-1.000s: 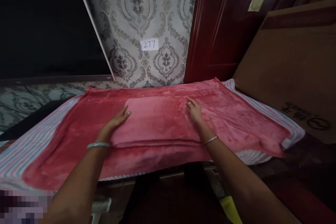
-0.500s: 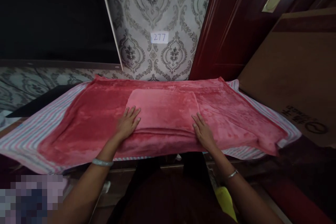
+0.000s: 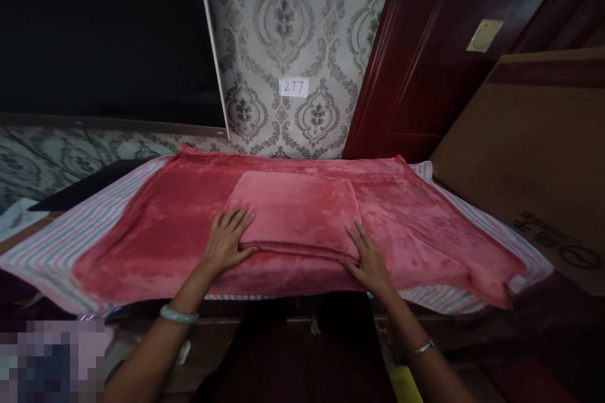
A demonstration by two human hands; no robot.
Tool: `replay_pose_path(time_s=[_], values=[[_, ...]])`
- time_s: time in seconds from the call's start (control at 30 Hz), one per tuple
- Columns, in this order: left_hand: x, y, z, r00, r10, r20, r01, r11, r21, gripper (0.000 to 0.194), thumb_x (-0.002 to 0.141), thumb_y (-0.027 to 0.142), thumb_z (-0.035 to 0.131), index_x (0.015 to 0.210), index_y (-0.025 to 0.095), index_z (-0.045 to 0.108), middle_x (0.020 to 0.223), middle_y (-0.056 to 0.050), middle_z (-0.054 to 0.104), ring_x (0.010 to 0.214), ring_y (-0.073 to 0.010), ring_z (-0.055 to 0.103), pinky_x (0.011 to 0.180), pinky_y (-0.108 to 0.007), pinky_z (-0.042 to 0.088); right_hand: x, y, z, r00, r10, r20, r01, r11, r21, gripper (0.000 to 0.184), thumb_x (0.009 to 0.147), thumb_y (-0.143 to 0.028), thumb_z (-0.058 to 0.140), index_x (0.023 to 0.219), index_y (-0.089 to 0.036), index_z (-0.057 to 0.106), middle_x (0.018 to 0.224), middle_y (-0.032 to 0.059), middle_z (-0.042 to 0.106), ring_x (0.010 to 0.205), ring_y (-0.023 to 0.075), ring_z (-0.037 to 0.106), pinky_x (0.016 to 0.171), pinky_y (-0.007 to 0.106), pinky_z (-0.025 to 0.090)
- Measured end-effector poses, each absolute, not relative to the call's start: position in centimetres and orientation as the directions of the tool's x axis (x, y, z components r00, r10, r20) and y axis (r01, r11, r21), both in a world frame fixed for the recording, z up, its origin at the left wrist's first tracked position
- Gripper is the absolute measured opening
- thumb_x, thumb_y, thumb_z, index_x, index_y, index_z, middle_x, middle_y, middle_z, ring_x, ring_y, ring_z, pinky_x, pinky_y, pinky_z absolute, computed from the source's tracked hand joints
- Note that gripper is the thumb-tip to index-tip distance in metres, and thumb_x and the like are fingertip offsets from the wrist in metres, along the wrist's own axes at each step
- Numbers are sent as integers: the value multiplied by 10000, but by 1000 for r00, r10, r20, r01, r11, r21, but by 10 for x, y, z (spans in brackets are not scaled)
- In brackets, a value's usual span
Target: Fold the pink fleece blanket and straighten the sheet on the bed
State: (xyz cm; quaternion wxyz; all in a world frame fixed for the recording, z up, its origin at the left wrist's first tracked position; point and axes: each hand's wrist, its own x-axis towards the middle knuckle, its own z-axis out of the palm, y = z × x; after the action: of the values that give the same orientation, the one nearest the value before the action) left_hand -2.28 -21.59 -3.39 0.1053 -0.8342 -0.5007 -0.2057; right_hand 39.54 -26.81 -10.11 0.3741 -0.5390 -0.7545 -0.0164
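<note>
A folded pink fleece cloth lies in the middle of a larger red fleece blanket spread over a striped sheet. My left hand rests flat at the folded cloth's near left corner, fingers spread and touching its edge. At the near right corner my right hand lies flat too, fingers stretched along the cloth's edge. Both hands are open and hold nothing. Each wrist wears a bangle.
Patterned wallpaper with a small label reading 277 rises behind. A dark screen fills the upper left. A dark red door and a big cardboard box stand on the right. A yellow object shows below.
Both hands have slid back toward me from the folded cloth's far corners to its near corners. The camera has shifted slightly.
</note>
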Motion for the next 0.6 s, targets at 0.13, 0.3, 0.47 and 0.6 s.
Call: replay_pose_path(time_s=[0.13, 0.3, 0.47, 0.6], values=[[-27, -218, -38, 402, 798, 449, 881, -471, 47, 705, 859, 518, 629, 1483, 212, 511, 1560, -160, 475, 1453, -352, 407, 1169, -534, 340, 390, -267, -107, -97, 766, 636, 821, 423, -384, 711, 917, -410, 585, 1573, -260, 355, 1624, 147, 344, 1437, 337, 424, 1109, 557, 439], [-40, -220, -43, 442, 760, 475, 848, -527, 52, 654, 888, 373, 584, 1510, 203, 471, 1594, -160, 423, 1472, -329, 393, 1176, -509, 374, 388, -266, -115, -68, 726, 685, 807, 443, -389, 701, 913, -336, 567, 1572, -255, 344, 1559, 149, 446, 1405, 329, 470, 1110, 563, 448], [-51, -221, -47, 401, 756, 518, 862, -503, 66, 625, 849, 202, 553, 1472, 229, 506, 1542, -160, 479, 1421, -325, 460, 1146, -526, 425, 399, -264, -116, -147, 703, 696, 781, 514, -355, 746, 902, -228, 496, 1606, -264, 252, 1543, 134, 471, 1397, 289, 492, 1091, 515, 492], [-50, -222, -49, 390, 744, 542, 869, -493, 52, 650, 806, 132, 524, 1453, 180, 492, 1473, -189, 506, 1370, -328, 501, 1108, -511, 474, 401, -265, -114, -167, 722, 672, 821, 479, -311, 764, 868, -180, 476, 1600, -259, 271, 1568, 122, 438, 1441, 299, 432, 1110, 538, 476]])
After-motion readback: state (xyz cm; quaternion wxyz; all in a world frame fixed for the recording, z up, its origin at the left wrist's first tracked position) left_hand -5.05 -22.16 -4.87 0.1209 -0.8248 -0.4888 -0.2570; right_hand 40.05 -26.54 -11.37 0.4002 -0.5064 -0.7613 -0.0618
